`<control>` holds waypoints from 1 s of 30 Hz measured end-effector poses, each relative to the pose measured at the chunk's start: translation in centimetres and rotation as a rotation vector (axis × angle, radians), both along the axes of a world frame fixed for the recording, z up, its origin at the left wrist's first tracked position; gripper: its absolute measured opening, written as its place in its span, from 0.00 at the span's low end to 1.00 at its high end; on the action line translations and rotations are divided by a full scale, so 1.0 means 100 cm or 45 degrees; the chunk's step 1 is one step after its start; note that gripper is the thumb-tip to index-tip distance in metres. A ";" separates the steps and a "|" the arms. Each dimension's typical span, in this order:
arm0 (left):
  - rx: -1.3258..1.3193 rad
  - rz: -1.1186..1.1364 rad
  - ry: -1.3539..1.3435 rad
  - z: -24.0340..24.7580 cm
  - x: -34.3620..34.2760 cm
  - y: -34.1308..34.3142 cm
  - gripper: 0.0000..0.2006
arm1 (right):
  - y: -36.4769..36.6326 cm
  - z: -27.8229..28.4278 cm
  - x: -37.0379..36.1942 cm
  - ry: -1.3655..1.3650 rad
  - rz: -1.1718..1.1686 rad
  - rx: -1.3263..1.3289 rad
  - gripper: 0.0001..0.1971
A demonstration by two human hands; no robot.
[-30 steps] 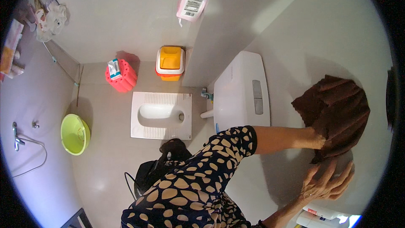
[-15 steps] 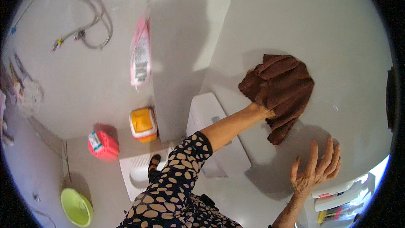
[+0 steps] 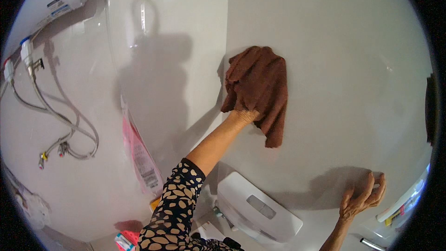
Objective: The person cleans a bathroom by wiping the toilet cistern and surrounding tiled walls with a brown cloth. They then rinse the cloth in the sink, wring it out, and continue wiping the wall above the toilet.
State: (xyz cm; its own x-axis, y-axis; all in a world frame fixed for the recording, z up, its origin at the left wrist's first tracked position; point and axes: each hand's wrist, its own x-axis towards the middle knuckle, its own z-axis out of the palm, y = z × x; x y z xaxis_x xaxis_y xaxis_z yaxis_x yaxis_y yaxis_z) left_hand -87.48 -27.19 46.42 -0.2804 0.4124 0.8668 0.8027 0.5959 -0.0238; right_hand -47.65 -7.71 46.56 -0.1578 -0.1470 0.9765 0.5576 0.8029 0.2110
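A brown cloth point(image 3: 260, 81) lies spread against the light grey wall, close to the wall's corner. My left hand point(image 3: 245, 116) is under it, pressing the cloth to the wall; only the back of the hand and wrist show, and the fingers are hidden. Further right and lower, my right hand point(image 3: 363, 199) holds nothing, its fingers apart and slightly bent near the same wall. Below the cloth stands a white toilet tank point(image 3: 260, 207) with a rectangular button on its lid.
At the upper left hang a white water heater point(image 3: 51, 4) and flexible metal hoses point(image 3: 58, 116). A pink and clear plastic package point(image 3: 141, 160) hangs on the left wall. A red basket point(image 3: 127, 241) is at the bottom. Several items sit on a shelf point(image 3: 395, 211) at the right edge.
The view has tilted upward, bringing the water heater in. My left hand has moved the cloth across the wall toward the corner. My right hand's fingers are more bent.
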 end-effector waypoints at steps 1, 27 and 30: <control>0.034 0.008 -0.072 0.009 -0.005 -0.009 0.29 | 0.002 -0.001 0.000 0.011 -0.006 -0.004 0.25; 0.128 -0.240 -0.355 0.073 0.063 0.013 0.32 | -0.018 -0.003 -0.017 -0.047 0.211 -0.106 0.25; 0.266 -0.150 -0.439 0.098 0.032 -0.012 0.31 | -0.027 -0.005 -0.030 -0.008 0.226 -0.125 0.18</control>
